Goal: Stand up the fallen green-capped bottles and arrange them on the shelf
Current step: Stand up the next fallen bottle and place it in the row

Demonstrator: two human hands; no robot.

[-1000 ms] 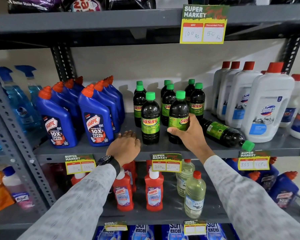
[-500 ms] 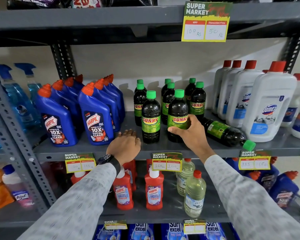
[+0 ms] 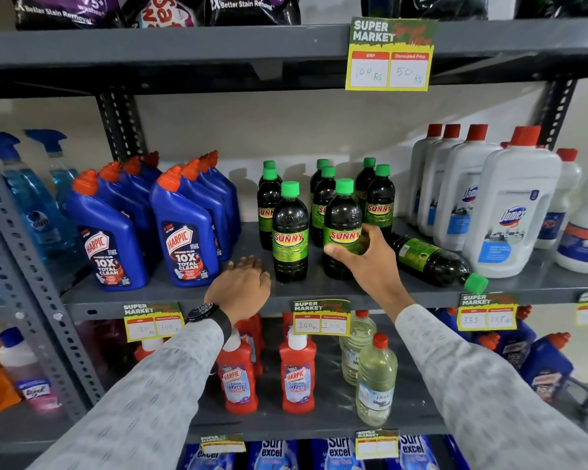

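Note:
Several dark green-capped bottles stand in rows on the middle grey shelf (image 3: pixel 353 293). My right hand (image 3: pixel 370 262) grips the front right upright bottle (image 3: pixel 342 222) around its lower label. Beside it stands another front bottle (image 3: pixel 290 232). One fallen bottle (image 3: pixel 431 261) lies on its side to the right, cap toward the shelf's front edge. My left hand (image 3: pixel 241 288) rests palm down on the shelf's front edge, fingers apart, holding nothing.
Blue toilet-cleaner bottles (image 3: pixel 180 228) stand left of the green-capped group, big white red-capped bottles (image 3: pixel 510 212) to the right. Price tags (image 3: pixel 321 317) hang on the shelf edge. Red bottles (image 3: pixel 296 374) and clear bottles (image 3: pixel 375 378) fill the shelf below.
My right hand has turned the upright bottle so its label faces front and shifted its grip slightly. My left hand and the fallen bottle have stayed put.

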